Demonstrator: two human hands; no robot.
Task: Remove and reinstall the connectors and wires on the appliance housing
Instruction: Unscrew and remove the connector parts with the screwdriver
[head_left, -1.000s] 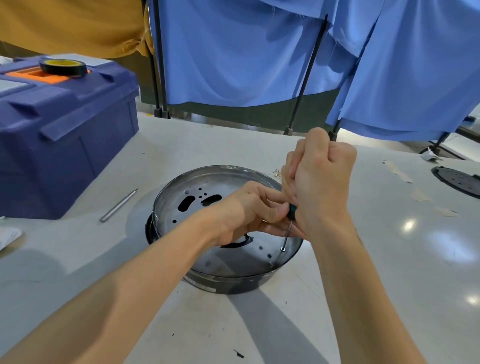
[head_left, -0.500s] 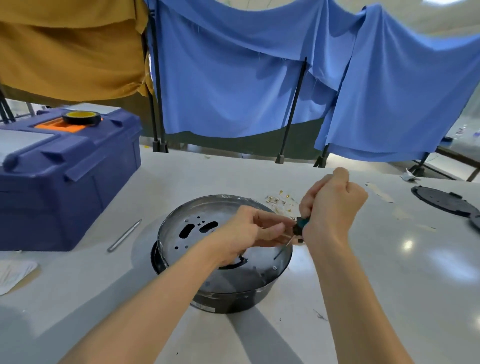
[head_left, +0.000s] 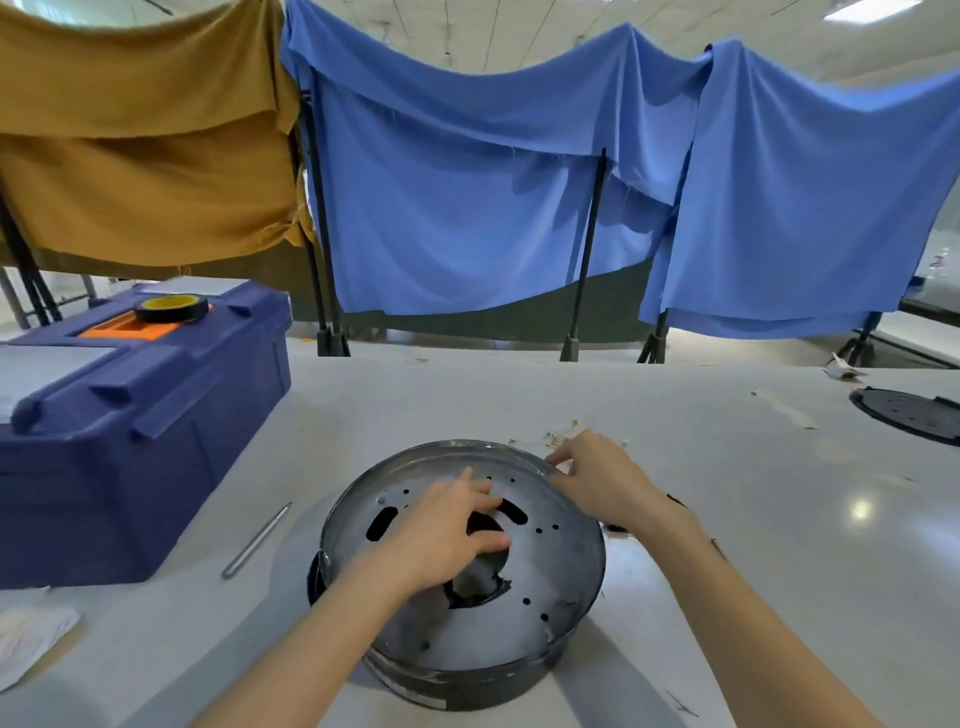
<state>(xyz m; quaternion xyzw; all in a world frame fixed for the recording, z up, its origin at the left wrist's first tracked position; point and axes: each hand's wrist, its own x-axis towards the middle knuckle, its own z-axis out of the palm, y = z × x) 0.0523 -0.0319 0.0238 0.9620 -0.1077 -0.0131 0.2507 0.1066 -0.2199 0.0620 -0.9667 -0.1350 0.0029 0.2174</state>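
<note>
The round dark metal appliance housing sits on the white table in front of me, its perforated inner plate facing up. My left hand lies flat on that plate with the fingers spread beside the central hole. My right hand rests over the far right rim, fingertips together at the rim's edge; whether they pinch something small is hidden. A dark piece shows on the table under my right wrist, mostly covered. No wires or connectors are visible.
A blue toolbox with a tape roll on top stands at the left. A thin metal rod lies between it and the housing. Small loose bits lie behind the housing. A black disc sits far right.
My right hand no longer holds the screwdriver and has dropped to the housing's far rim. My left hand has let go and flattened on the plate. The camera has tilted up.
</note>
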